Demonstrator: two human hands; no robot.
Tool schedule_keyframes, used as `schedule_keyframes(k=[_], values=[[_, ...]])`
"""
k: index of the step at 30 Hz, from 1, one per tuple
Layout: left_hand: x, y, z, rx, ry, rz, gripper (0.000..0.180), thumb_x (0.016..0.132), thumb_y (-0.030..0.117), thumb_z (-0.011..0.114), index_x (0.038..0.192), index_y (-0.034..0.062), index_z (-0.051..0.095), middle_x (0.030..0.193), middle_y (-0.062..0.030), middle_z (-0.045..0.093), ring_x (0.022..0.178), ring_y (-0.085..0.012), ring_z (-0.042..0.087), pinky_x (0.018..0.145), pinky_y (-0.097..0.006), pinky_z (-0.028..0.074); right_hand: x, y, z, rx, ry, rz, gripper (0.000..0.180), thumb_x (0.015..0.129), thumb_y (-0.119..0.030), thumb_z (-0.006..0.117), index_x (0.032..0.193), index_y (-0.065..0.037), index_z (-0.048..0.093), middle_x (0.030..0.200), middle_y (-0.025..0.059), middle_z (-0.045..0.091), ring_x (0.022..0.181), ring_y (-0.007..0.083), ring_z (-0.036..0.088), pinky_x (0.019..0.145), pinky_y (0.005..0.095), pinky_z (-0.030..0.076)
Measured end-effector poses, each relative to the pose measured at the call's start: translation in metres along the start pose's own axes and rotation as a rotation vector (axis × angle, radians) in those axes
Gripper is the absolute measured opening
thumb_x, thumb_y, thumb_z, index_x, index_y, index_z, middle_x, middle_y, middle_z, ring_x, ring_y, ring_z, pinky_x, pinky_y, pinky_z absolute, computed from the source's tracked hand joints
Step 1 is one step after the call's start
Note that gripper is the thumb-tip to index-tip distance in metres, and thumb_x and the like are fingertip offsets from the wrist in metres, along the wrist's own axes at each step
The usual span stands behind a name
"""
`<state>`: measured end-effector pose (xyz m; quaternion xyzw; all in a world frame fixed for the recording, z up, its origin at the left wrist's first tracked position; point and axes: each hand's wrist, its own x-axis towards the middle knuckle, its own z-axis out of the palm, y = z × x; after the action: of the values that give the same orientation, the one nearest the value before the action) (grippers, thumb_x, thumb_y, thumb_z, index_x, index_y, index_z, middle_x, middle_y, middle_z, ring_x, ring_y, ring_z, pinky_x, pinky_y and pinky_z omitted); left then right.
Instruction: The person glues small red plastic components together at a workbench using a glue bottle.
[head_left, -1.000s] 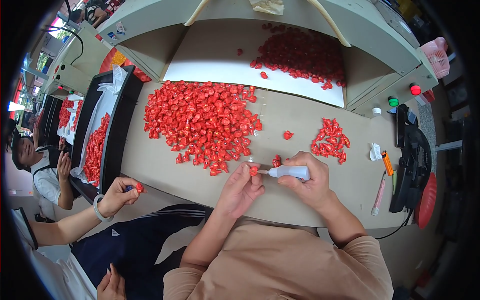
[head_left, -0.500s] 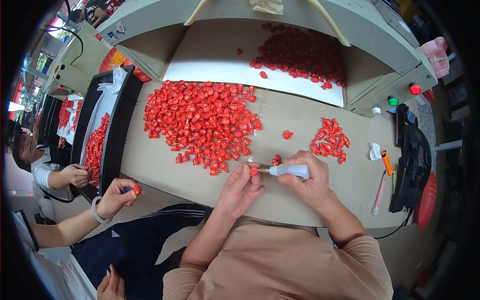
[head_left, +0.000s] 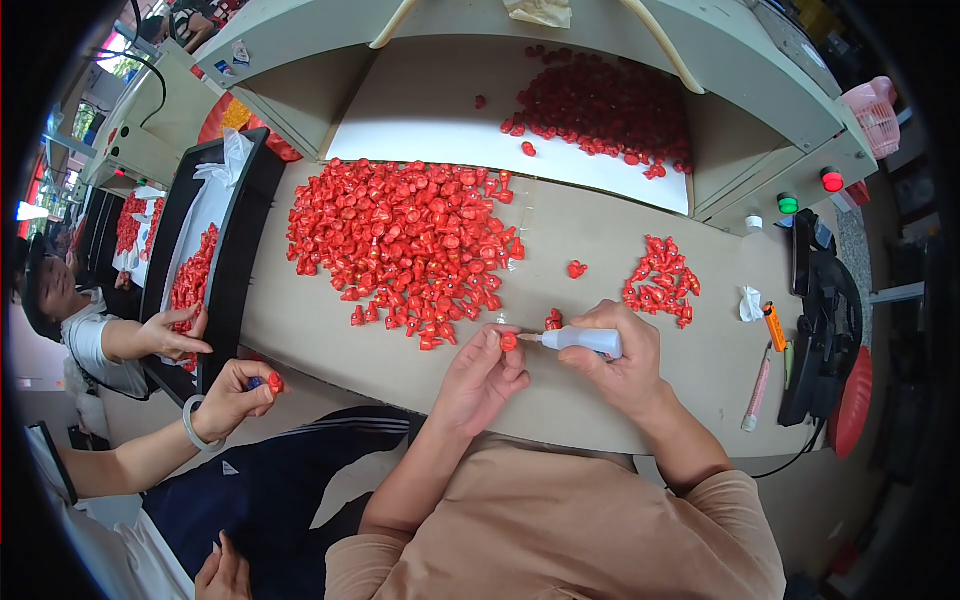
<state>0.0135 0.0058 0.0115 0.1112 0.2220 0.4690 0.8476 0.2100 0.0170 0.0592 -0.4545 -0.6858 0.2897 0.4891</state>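
My left hand [head_left: 478, 375] pinches a small round red plastic piece [head_left: 509, 342] between thumb and fingertips. A translucent white squeeze bottle [head_left: 590, 342] lies sideways in the grip of my right hand [head_left: 625, 360]. Its thin nozzle points left, with the tip at or just beside the red piece; whether they touch I cannot tell. Just beyond the nozzle, another red piece [head_left: 554, 319] rests on the table. Up and left of my hands spreads a large heap of red pieces [head_left: 400, 240]. A smaller red pile [head_left: 660, 280] lies to the right.
A shelf unit [head_left: 800, 100] spans the back, with more red pieces [head_left: 600, 110] inside. Left stands a black tray [head_left: 235, 250]. A co-worker's hand [head_left: 240, 400] holds a red piece; another person's hand [head_left: 172, 335] is beside the tray. An orange lighter [head_left: 774, 327] and black bag [head_left: 830, 310] lie right.
The bottle and its nozzle tip have shifted slightly right, away from the red piece. My left hand stays nearly still. Beside the tray, the other person's hand has opened out and moved right.
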Motion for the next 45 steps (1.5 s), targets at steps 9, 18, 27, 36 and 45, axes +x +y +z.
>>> schedule_keyframes(k=[9,18,27,36,45], values=[[0.0,0.001,0.0,0.019,-0.003,0.001,0.023,0.101,0.027,0.047,0.112,0.0087,0.055,0.082,-0.0018,0.056,0.071,-0.0091,0.049,0.065,-0.027,0.042,0.0,0.001,0.0,-0.022,0.012,-0.052,0.037,0.07,-0.025,0.084,0.089,-0.004,0.059,0.079,0.0094,0.065,0.071,0.0223,0.067,0.059,0.0312,0.052],[0.0,0.0,-0.001,0.001,-0.022,0.03,0.019,0.1,0.024,0.05,0.113,0.0122,0.054,0.091,-0.0022,0.057,0.078,-0.0096,0.05,0.07,-0.028,0.042,0.001,-0.002,-0.002,-0.046,0.004,-0.061,0.037,0.071,-0.024,0.083,0.089,-0.004,0.059,0.079,0.0095,0.065,0.071,0.0221,0.067,0.06,0.0315,0.053],[-0.001,0.0,-0.003,-0.011,-0.022,0.053,0.019,0.099,0.021,0.051,0.116,0.0143,0.053,0.097,-0.0021,0.058,0.084,-0.0095,0.052,0.073,-0.028,0.043,0.002,-0.004,-0.003,-0.052,-0.001,-0.059,0.036,0.07,-0.023,0.083,0.088,-0.004,0.059,0.079,0.0095,0.065,0.072,0.0228,0.067,0.061,0.0321,0.053],[0.002,-0.002,-0.009,-0.036,-0.015,0.071,0.019,0.098,0.018,0.052,0.117,0.0152,0.054,0.103,-0.0024,0.06,0.089,-0.0115,0.052,0.073,-0.029,0.045,0.002,-0.002,-0.004,-0.085,-0.021,-0.054,0.036,0.071,-0.024,0.083,0.09,-0.004,0.059,0.08,0.0091,0.065,0.072,0.0231,0.067,0.06,0.0323,0.052],[-0.004,-0.001,-0.011,-0.082,-0.028,0.103,0.026,0.099,0.018,0.05,0.125,0.0169,0.053,0.11,-0.0031,0.057,0.09,-0.0112,0.051,0.075,-0.027,0.045,-0.002,0.0,0.001,0.239,-0.008,0.2,0.025,0.077,-0.013,0.079,0.089,-0.006,0.058,0.086,0.0057,0.066,0.077,0.0128,0.065,0.065,0.0281,0.052]])
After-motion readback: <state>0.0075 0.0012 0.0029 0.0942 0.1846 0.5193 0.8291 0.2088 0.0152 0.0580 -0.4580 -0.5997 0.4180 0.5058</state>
